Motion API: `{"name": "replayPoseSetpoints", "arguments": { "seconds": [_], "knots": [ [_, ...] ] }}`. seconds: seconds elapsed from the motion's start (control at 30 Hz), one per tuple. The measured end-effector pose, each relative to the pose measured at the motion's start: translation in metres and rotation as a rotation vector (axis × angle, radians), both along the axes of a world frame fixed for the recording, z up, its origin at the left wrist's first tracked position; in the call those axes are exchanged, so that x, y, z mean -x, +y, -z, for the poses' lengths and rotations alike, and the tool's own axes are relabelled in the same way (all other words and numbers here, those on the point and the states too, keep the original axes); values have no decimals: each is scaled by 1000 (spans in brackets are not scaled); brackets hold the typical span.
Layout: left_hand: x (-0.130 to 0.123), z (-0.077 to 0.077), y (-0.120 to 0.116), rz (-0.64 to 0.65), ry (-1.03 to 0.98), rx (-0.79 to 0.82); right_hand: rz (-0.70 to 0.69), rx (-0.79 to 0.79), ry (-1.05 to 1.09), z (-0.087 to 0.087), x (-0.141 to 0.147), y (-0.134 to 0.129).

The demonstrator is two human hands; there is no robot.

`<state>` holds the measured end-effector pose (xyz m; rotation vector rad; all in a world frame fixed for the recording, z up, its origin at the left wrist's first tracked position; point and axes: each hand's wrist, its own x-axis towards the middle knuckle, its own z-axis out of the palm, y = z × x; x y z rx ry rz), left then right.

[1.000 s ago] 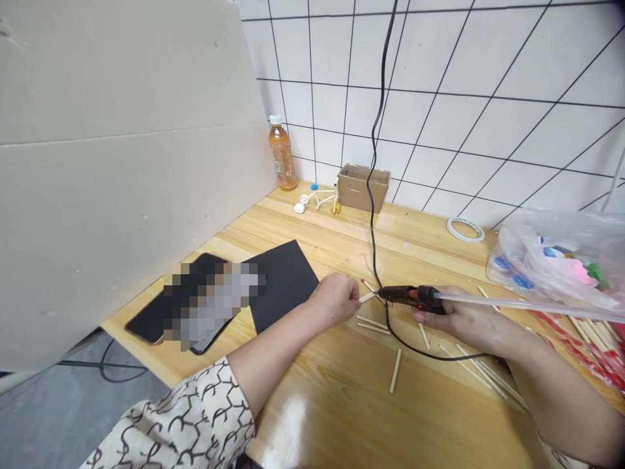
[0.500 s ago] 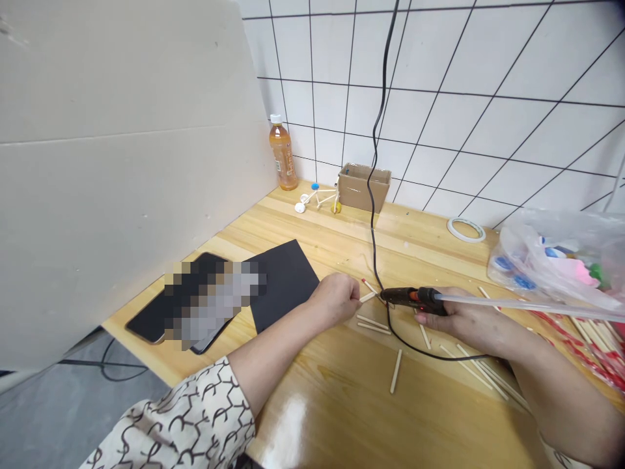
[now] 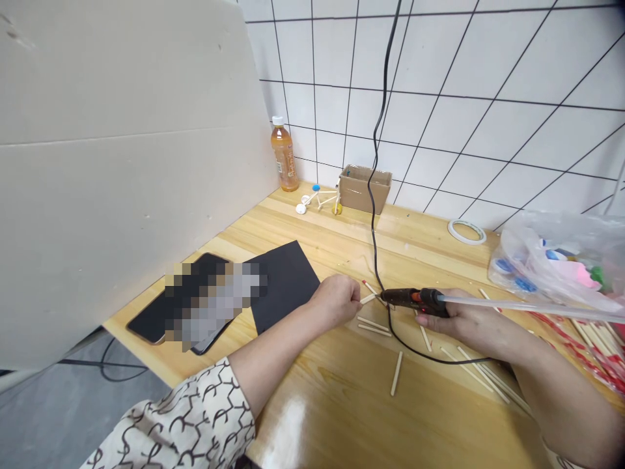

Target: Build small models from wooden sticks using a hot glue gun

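Note:
My right hand is wrapped round a black glue gun, with a long clear glue stick coming out of its rear. The gun's nozzle points left and meets the end of a short wooden stick. The other end of that stick is pinched in my left hand. A red-tipped stick lies just behind the nozzle. Loose wooden sticks rest in front of it, and another stick lies nearer to me.
Black card and a phone lie left. At the back stand a bottle, a small stick model and a cardboard box. A tape roll and plastic bag are right. A black cord hangs down.

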<state>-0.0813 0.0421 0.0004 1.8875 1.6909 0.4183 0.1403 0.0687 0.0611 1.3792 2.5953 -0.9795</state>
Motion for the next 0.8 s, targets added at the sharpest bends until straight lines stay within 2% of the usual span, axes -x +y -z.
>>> {"name": "replayPoseSetpoints", "arguments": {
  "seconds": [0.2,0.8],
  "knots": [
    [0,1,0,-13,-2,25,-2,-37,-18,0,3,-1],
    [1,-1,-1,-9,2,30,-23,6,7,8,8,-4]
  ]
}}
